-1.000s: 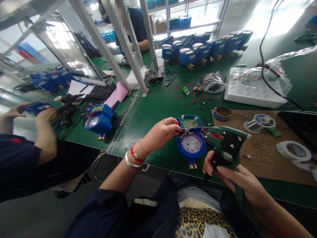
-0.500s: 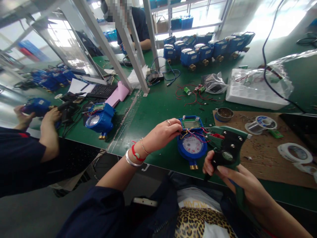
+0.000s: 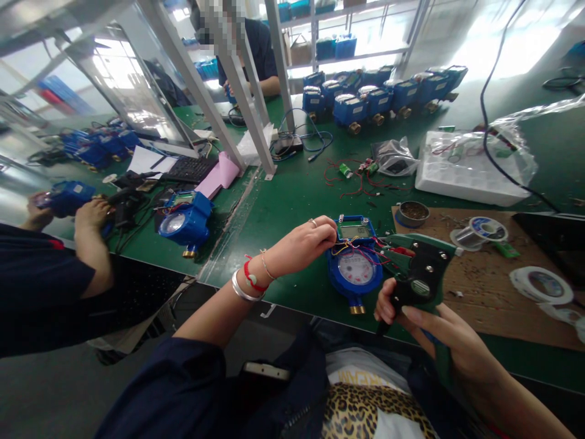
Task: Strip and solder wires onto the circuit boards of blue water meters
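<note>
A blue water meter (image 3: 355, 274) with a round dial and a brass fitting stands at the table's front edge. Its upper box is open, showing a green circuit board with a small display (image 3: 355, 231). Thin coloured wires (image 3: 350, 246) run across between board and dial. At the box's left side, my left hand (image 3: 315, 241) pinches a wire, its fingertips partly hidden. My right hand (image 3: 425, 326) grips a green and black wire stripper (image 3: 423, 271) by its handles. The stripper's jaws point left, close to red wires on the meter's right side.
Cardboard (image 3: 484, 305) at right bears a solder spool (image 3: 479, 233), a round tin (image 3: 412, 213) and a tape roll (image 3: 543, 285). Behind are a white foam tray (image 3: 466, 183), loose wired parts (image 3: 346, 171) and several blue meters (image 3: 350, 110). Another meter (image 3: 185, 222) stands left, near a co-worker's hands (image 3: 94, 213).
The view has shifted very slightly. Both hands, the meter and the wire stripper keep almost the same places, with no clear change in grip.
</note>
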{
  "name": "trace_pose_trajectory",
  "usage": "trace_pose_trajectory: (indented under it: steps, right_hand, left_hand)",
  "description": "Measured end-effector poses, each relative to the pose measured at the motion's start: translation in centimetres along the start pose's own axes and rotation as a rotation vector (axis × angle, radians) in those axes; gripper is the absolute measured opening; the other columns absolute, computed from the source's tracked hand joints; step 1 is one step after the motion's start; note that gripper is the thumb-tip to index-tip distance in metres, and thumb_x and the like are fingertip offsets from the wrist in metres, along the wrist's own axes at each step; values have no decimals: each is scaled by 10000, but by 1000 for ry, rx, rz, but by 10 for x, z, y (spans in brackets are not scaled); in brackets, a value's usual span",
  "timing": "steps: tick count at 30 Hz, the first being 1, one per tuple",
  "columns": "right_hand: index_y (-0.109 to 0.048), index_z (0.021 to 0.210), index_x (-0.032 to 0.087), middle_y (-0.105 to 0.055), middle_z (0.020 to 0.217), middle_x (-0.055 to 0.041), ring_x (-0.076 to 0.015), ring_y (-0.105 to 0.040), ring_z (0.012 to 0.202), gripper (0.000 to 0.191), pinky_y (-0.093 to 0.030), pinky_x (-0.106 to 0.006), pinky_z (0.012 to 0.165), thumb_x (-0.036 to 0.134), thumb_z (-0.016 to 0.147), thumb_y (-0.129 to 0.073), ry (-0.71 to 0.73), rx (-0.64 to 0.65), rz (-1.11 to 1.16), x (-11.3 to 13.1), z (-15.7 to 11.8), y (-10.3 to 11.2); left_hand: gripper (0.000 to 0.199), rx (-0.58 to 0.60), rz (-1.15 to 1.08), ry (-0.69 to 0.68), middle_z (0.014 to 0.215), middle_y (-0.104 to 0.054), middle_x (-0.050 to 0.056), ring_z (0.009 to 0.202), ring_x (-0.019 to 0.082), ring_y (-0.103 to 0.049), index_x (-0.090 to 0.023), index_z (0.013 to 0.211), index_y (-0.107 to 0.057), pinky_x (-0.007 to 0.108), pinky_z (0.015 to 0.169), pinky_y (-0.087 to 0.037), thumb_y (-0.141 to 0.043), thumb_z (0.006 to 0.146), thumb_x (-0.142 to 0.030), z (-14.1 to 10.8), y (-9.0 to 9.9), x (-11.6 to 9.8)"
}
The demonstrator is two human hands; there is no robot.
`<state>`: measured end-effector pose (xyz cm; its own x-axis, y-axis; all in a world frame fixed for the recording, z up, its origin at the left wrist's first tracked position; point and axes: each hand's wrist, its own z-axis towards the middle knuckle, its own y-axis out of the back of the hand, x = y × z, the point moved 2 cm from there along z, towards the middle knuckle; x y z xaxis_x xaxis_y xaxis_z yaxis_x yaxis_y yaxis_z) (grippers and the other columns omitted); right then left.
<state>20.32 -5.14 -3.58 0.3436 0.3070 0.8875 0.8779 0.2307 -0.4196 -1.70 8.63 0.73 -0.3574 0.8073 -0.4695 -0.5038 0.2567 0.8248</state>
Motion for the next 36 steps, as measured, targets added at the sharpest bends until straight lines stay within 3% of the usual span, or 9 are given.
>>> trace_pose_trajectory:
  steps: [8, 15, 24, 36]
  right_hand:
    - [-607, 1044, 205, -560, 845, -52, -195, -519, 833, 204, -422, -360, 823, 314, 883, -543, -93, 30, 102, 26, 11, -2]
    - [-618, 1041, 126, -573, 796, -58, -163, -528, 736, 270, -470, -346, 743, 310, 844, -610, -288, 142, 105, 62, 40, -3]
    - [-639, 949, 128, -576, 737, -48, -159, -565, 681, 235, -498, -322, 664, 319, 813, -661, -470, 102, -19, 69, 51, -8]
    - [-627, 896, 130, -558, 655, -22, -131, -541, 584, 225, -468, -292, 586, 330, 812, -686, -490, 119, -41, 64, 58, -7]
  left_hand:
    - [33, -294, -292, 289, 818, -606, 5, 745, 123, -549, -167, 877, -575, 260, 715, -467, -550, 889, -150, 0, -21, 3]
    - [69, -489, -376, 326, 832, -664, 10, 790, 138, -588, -181, 858, -663, 277, 747, -464, -600, 887, -180, 2, -34, -6]
    - [87, -523, -351, 374, 814, -668, 17, 796, 156, -601, -180, 833, -667, 286, 730, -464, -604, 893, -185, 0, -36, -5]
    - [105, -509, -353, 350, 801, -658, 15, 778, 152, -591, -173, 806, -651, 284, 711, -447, -595, 895, -172, 0, -35, -2]
